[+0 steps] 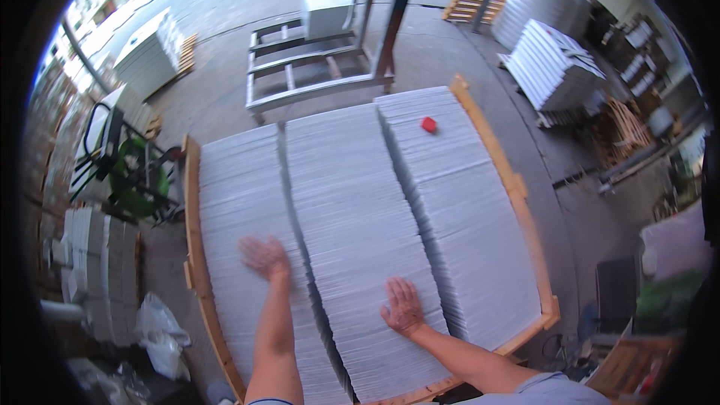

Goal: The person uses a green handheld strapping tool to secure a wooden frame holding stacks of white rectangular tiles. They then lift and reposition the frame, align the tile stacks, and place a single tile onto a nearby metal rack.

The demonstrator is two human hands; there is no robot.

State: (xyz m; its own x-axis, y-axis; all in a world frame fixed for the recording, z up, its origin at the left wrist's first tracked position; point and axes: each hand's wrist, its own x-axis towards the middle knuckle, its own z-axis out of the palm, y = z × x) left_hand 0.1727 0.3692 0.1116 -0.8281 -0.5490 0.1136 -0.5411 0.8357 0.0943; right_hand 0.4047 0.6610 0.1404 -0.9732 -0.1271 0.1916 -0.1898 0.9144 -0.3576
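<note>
Three rows of thin white panels, packed tightly on edge, fill a wooden-sided frame [193, 214]. On the left row [232, 180] rests my left hand [264, 256], its fingers stretched out and a little blurred. My right hand [403, 306] lies on the middle row [341, 180] with the fingers extended, close to the gap beside the right row [480, 210]. Neither hand holds anything. A small red block [428, 124] sits on the far part of the right row.
Beyond the frame stands a metal rack [315, 94] carrying a white box [326, 11]. A green-and-black wheeled machine [135, 172] is at the left. Stacked white panels [555, 67] stand on a pallet at the far right. Plastic bags [161, 334] lie at the lower left.
</note>
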